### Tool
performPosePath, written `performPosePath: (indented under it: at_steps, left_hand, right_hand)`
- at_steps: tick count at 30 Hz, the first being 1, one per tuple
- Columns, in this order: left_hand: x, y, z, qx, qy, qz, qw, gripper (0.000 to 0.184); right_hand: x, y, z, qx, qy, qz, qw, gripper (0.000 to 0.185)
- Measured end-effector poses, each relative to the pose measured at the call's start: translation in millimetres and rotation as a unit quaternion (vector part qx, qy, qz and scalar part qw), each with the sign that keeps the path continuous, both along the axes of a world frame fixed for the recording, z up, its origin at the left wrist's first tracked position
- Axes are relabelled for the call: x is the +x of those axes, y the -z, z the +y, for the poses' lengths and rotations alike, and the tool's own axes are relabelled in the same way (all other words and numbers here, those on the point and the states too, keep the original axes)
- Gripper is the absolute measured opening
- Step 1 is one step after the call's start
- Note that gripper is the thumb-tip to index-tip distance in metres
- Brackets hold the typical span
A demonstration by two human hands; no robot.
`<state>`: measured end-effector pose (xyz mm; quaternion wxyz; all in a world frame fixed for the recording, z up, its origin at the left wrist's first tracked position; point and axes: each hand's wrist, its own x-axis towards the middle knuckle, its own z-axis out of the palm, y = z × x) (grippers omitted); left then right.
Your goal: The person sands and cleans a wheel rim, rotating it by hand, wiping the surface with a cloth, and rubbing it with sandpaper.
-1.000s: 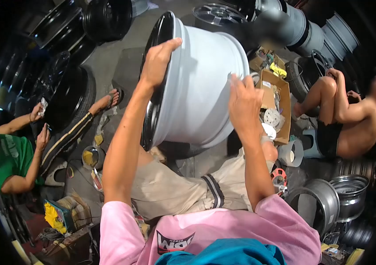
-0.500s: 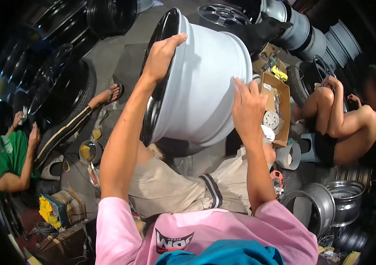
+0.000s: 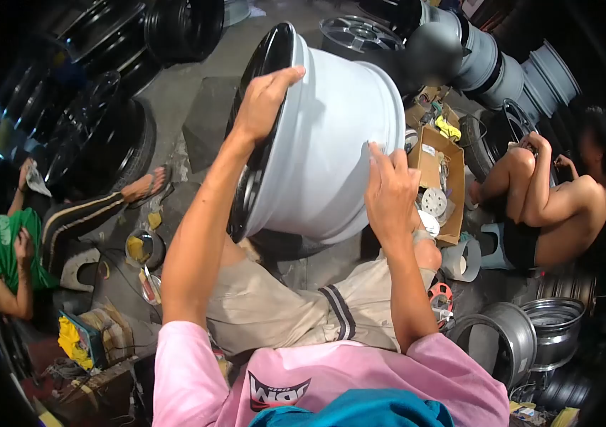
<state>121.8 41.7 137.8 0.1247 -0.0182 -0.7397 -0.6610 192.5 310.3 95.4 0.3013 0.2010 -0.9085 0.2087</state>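
Note:
A car wheel rim (image 3: 342, 128) with a pale grey barrel and a glossy black face tilts in front of me, between my knees. My left hand (image 3: 264, 103) grips its black-edged lip at the upper left, thumb lying over onto the grey side. At the barrel's lower right is my right hand (image 3: 392, 188), its fingers bent together and the fingertips against the grey surface. Whatever those fingers may hold is hidden.
A cardboard box (image 3: 449, 174) with sanding discs (image 3: 432, 202) stands right of the rim. One person (image 3: 566, 192) sits at the right, another in a green shirt (image 3: 11, 245) at the left. More rims (image 3: 552, 327) stand around; a small bowl (image 3: 145, 245) sits left.
My right hand has moved left and down across the barrel, away from its right edge. The rim has shifted slightly down. The left person's hands and foot have moved.

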Motion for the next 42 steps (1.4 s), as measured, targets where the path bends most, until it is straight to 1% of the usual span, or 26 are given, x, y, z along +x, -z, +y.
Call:
performPosePath:
  at_steps: [3, 4, 5, 7, 11, 13, 14, 16, 19, 21, 23, 25, 27, 29, 30, 31, 33, 35, 38, 39, 41, 42]
  left_hand:
    - [4, 0, 6, -0.009, 0.013, 0.005, 1.000, 0.057]
    - [4, 0, 6, -0.002, 0.024, -0.008, 1.000, 0.058]
    - [3, 0, 5, -0.007, 0.014, -0.001, 1.000, 0.058]
    - [5, -5, 4, -0.010, -0.003, 0.007, 1.000, 0.057]
    - [6, 1, 4, -0.002, 0.024, 0.015, 1.000, 0.057]
    - [8, -10, 5, -0.006, 0.030, -0.065, 0.997, 0.057]
    - [3, 1, 5, -0.026, 0.002, 0.012, 1.000, 0.055]
    - [5, -2, 3, -0.014, 0.008, 0.018, 1.000, 0.055]
    - [7, 0, 6, -0.019, 0.001, 0.021, 1.000, 0.056]
    - [7, -9, 3, -0.009, 0.040, -0.059, 0.997, 0.057]
    - [5, -15, 1, -0.011, 0.027, -0.034, 0.999, 0.057]
    - [8, -6, 4, -0.012, 0.012, -0.009, 1.000, 0.057]
    - [8, 1, 8, -0.016, -0.001, 0.014, 1.000, 0.056]
    - [6, -4, 6, 0.008, 0.027, -0.012, 1.000, 0.057]
    - [6, -6, 8, -0.012, 0.005, 0.023, 1.000, 0.057]
    - [6, -7, 6, -0.011, 0.002, 0.024, 1.000, 0.057]
    - [10, -6, 4, -0.018, 0.016, -0.017, 1.000, 0.057]
    - [8, 1, 8, -0.010, 0.011, 0.007, 1.000, 0.056]
    - [2, 2, 5, -0.010, 0.012, 0.022, 1.000, 0.056]
    - [5, -4, 3, -0.011, 0.009, 0.024, 1.000, 0.056]
    - [12, -9, 4, -0.026, 0.013, -0.024, 0.999, 0.056]
    - [12, -5, 7, -0.010, 0.014, -0.011, 1.000, 0.056]
  right_hand:
    - [-7, 0, 0, -0.007, 0.011, 0.011, 1.000, 0.030]
    - [-5, 1, -1, 0.005, 0.017, 0.008, 1.000, 0.030]
    - [-6, 2, -2, 0.017, 0.019, 0.009, 1.000, 0.030]
    - [0, 2, -3, 0.008, 0.005, -0.001, 1.000, 0.029]
    - [-4, 3, -2, -0.010, 0.008, 0.021, 1.000, 0.028]
    - [-6, 0, -5, 0.014, 0.026, 0.021, 0.999, 0.028]
    - [0, 5, -3, -0.001, 0.011, 0.016, 1.000, 0.026]
    - [-2, 4, -1, -0.001, 0.006, 0.021, 1.000, 0.027]
    - [-3, 2, -2, -0.005, 0.012, 0.027, 1.000, 0.028]
    - [-6, -4, -6, 0.014, 0.027, 0.007, 1.000, 0.028]
    - [-1, -1, -5, 0.007, 0.003, 0.016, 1.000, 0.027]
    - [3, -2, -1, 0.004, 0.010, -0.002, 1.000, 0.029]
    - [-2, -2, -2, 0.014, 0.018, 0.008, 1.000, 0.030]
    - [-6, -3, -6, 0.037, 0.024, 0.002, 0.999, 0.031]
    - [2, 0, -6, 0.025, 0.012, -0.002, 1.000, 0.031]
    - [2, 1, -4, 0.026, 0.010, -0.002, 1.000, 0.031]
    - [3, 3, 4, 0.018, 0.030, 0.010, 0.999, 0.030]
    - [-3, 0, 5, 0.025, 0.040, 0.005, 0.999, 0.029]
    - [-1, 4, -4, 0.025, 0.020, 0.003, 0.999, 0.027]
    - [-2, 2, -4, 0.025, 0.017, 0.006, 1.000, 0.027]
    - [1, 1, 4, 0.017, 0.024, 0.018, 0.999, 0.028]
    - [-8, 1, 6, 0.013, 0.024, 0.019, 0.999, 0.029]
